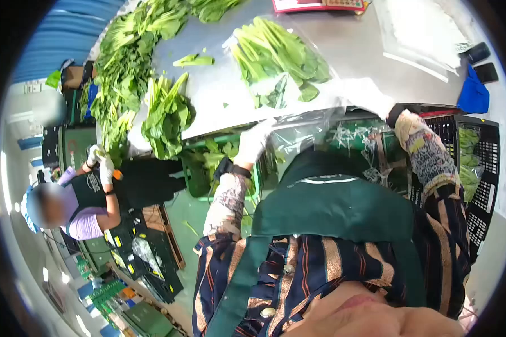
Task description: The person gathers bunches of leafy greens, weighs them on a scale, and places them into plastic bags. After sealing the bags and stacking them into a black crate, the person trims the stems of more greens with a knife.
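Note:
On the metal table lies a clear plastic bag [301, 133] with a bunch of leafy greens [275, 56] in it, stalks toward the far side. The bag's loose end hangs over the near table edge. My left hand [256, 143], in a white glove, pinches the left side of that loose end. At the right side, my right hand [368, 95] is closed on the plastic; its glove is washed out by glare, so single fingers are hard to make out.
Piled leafy greens [121, 73] line the table's left side, beside a separate bunch [167, 115]. Flat plastic bags [419, 33] and a red scale [320, 4] lie farther back. A black crate [483, 191] stands right, a green crate [199, 182] below. A co-worker [90, 196] handles greens at left.

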### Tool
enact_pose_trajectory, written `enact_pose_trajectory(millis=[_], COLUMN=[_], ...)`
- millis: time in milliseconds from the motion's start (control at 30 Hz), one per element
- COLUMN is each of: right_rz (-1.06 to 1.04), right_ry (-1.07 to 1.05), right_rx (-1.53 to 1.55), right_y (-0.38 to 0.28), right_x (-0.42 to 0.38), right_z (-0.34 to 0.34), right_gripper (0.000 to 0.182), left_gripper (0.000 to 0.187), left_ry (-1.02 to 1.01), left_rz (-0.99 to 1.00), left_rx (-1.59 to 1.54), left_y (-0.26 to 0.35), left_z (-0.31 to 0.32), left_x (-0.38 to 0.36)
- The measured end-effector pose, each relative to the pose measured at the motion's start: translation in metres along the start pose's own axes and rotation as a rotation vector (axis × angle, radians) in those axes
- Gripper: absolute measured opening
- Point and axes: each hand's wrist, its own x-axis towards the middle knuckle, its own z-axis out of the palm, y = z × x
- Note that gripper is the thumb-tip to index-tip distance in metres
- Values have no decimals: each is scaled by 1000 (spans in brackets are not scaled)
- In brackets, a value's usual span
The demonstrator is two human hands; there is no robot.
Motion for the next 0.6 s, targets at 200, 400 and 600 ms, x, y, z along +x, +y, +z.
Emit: enact_pose_trajectory(millis=[200, 400, 600], right_rz=[249, 380, 307], right_ry=[160, 243, 420], right_rx=[1131, 1251, 578], right_y=[12, 17, -31], right_x=[17, 20, 35], right_z=[36, 47, 17], right_gripper=[13, 22, 28], left_gripper=[20, 26, 64], left_ry=[466, 686, 100], left_rz=[-199, -151, -68], left_rx=[-513, 336, 643], left_y=[-2, 35, 20], left_z=[-7, -6, -4], left_x=[29, 35, 93])
